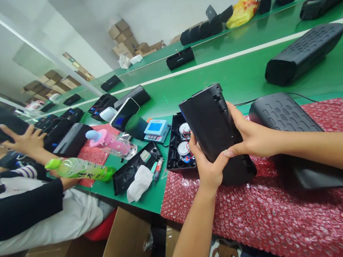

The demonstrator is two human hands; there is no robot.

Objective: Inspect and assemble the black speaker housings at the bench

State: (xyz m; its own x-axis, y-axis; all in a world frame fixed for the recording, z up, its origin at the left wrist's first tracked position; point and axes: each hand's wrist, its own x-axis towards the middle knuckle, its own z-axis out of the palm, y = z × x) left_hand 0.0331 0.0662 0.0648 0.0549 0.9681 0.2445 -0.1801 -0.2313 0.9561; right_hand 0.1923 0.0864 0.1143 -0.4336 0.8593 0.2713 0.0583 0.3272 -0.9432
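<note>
Green bench [215,76] takes up most of my view, w/ red bubble wrap [250,216] over the near edge. Above the wrap I've got a black housing [206,118], stood roughly on end & tilted, between the open speaker case [172,154] on its left & a textured speaker shell [283,113] on its right. L hand [210,168] is part-curled round the lower left edge, R hand [247,135] likewise round the right edge, thumbs meeting on the front; both have hold of the housing, nothing else. To do this well, I'd say: even grip both sides, no hard squeeze on the latch-like bit [219,101] at the right edge, & keep it over the wrap so a slip lands soft. Also mind the wires in the case, by the round drivers [184,149]; a corner could snag them. Can't see: housing's back, most of my fingertips behind it, or whether its btm end touches the wrap. R side of the case is blocked too.
</note>
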